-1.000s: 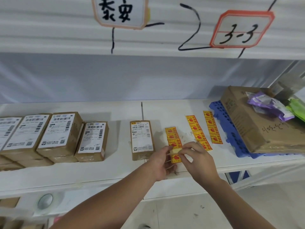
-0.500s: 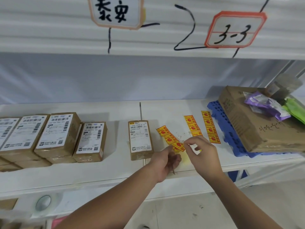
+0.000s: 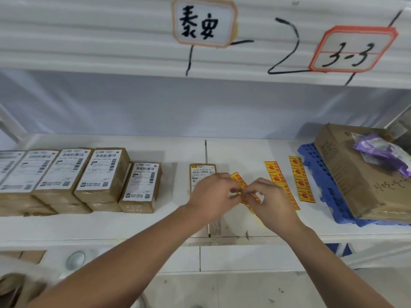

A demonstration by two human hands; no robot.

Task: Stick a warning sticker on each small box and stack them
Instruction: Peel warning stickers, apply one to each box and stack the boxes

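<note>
Item: white shelf, seen from in front, with a second shelf above it.

- Left hand: fingers curled, tips pinching the sticker strip at the point where the two hands meet.
- Right hand: thumb and forefinger pinching the same strip from the other side, remaining fingers loosely bent. The fingertips of both hands nearly touch.
- Sticker strip: yellow with red marks, running slantwise between the hands. Its far end shows past the left hand's knuckles. I cannot tell whether it touches the shelf.
- Single small box: brown, white label facing up, lying flat on the shelf just behind the left hand, which covers its near part.
- Row of small boxes: at the left end of the shelf, labels up, packed side by side, with more boxes under them. The rightmost box sits lower, against its neighbour.
- Two spare sticker strips: flat on the shelf to the right of the hands, side by side but apart.
- Blue plastic pallet: at the right end, carrying a large carton.
- Purple bag: crumpled, lying on top of the carton.
- Two hand-lettered signs: one with black characters, and one reading "3-3", both fixed to the front of the upper shelf.
</note>
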